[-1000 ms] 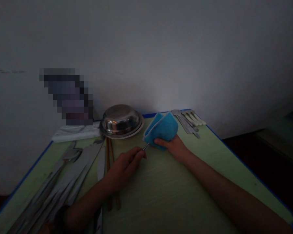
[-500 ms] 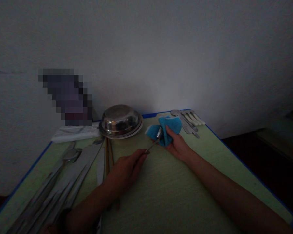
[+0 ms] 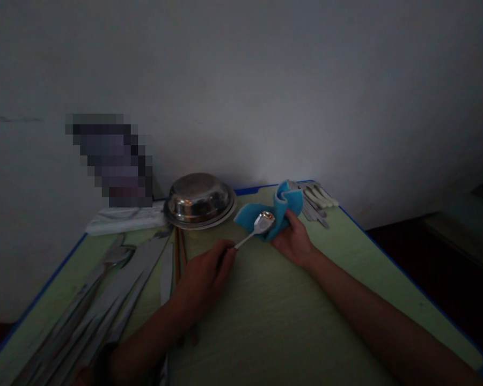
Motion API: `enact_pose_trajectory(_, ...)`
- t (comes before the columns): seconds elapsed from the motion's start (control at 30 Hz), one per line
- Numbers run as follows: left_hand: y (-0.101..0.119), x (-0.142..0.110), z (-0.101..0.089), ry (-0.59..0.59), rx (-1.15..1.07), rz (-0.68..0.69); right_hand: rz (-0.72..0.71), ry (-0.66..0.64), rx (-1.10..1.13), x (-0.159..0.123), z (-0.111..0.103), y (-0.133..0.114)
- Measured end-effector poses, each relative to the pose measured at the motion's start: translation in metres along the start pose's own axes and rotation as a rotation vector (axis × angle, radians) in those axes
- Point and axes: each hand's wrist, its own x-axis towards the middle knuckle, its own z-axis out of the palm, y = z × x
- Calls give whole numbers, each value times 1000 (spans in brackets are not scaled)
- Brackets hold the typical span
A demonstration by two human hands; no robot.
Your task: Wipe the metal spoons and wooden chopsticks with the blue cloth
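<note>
My left hand (image 3: 205, 273) pinches the handle end of a shiny metal spoon (image 3: 263, 222), whose bowl points away to the right. A blue cloth (image 3: 288, 203) is gripped in my right hand (image 3: 293, 238), partly folded upward. The spoon's bowl lies against the cloth, in front of its lower fold. Both hands are above the middle of the green table (image 3: 265, 321). Some fingers of my right hand are hidden behind the cloth.
An upturned metal bowl (image 3: 199, 195) rests on a plate by the wall. Long metal utensils (image 3: 116, 284) and wooden chopsticks (image 3: 177, 262) lie at left. Several pieces of cutlery (image 3: 320, 198) sit at the far right corner. A blurred upright object (image 3: 112, 161) stands back left.
The cloth has opened away from the spoon's bowl, which now shows more fully. My left hand has shifted slightly left with the spoon, and my right hand slightly right.
</note>
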Motion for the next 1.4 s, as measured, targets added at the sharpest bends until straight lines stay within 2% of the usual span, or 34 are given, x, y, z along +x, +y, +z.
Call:
enact_pose_trajectory(0.13,-2,1,1,20,-25,-9,-12,17,-60,0,-1,1)
enact_pose_trajectory(0.27,-5,0,3,54,-54,-25,-13,13,-227,-2,-5,8)
enact_pose_trajectory(0.5,-2,-1,2,-35,-60,58,-178,27,-488,-8,-3,9)
enact_pose_trajectory(0.63,-2,-2,1,-40,-86,88,-197,73,-526,-9,-2,6)
enact_pose_trajectory(0.7,-2,-1,1,-48,-115,82,-179,57,-553,-10,-2,6)
enact_pose_trajectory(0.8,-3,-1,1,-51,-144,71,-126,-22,-491,-10,-2,6)
enact_pose_trajectory(0.93,-4,0,1,-29,-142,51,-35,-54,-167,-4,1,5)
enact_pose_trajectory(1.0,-4,1,1,-24,-148,46,-7,-54,-76,-1,1,5)
enact_pose_trajectory(1.1,-3,1,0,-30,-165,38,-23,-31,-135,1,-2,9)
enact_pose_trajectory(1.2,-3,0,0,-44,-186,52,-82,-70,-235,-1,-4,11)
enact_pose_trajectory(1.4,-4,-1,1,-61,-158,97,-47,-31,-169,-5,-1,6)
